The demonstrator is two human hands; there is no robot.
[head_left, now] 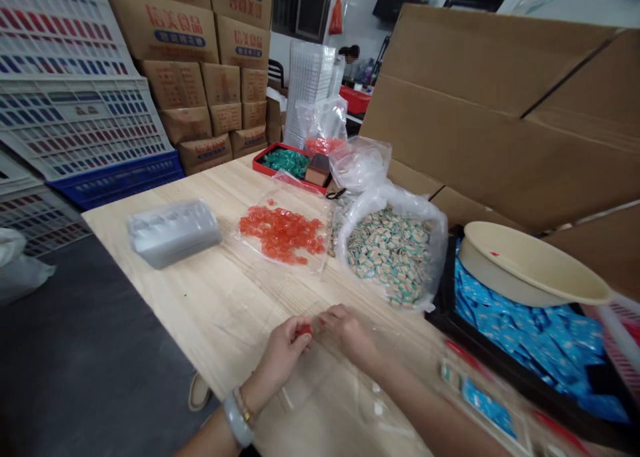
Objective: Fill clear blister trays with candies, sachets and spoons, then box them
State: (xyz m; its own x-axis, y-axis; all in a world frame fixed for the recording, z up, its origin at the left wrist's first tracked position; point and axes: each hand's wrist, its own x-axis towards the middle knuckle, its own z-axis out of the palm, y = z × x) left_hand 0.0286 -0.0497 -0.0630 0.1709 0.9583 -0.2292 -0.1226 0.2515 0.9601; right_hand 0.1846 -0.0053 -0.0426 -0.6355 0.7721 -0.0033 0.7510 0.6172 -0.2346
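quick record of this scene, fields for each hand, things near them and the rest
left hand: holding a small red piece
right hand: fingertips beside the red piece
under hands: clear plastic film on a wooden table
things: orange-red sweets, striped wrapped sweets in a plastic bag
rest: blue sachets in a black tray, cream basin, printed cartons

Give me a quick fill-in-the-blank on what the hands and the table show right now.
The left hand and right hand meet around a small ____ candy. The pale bangle sits on the ____ wrist. The blue sachets lie in a ____ tray. The striped candies are held in a plastic ____.

Missing words: red; left; black; bag.
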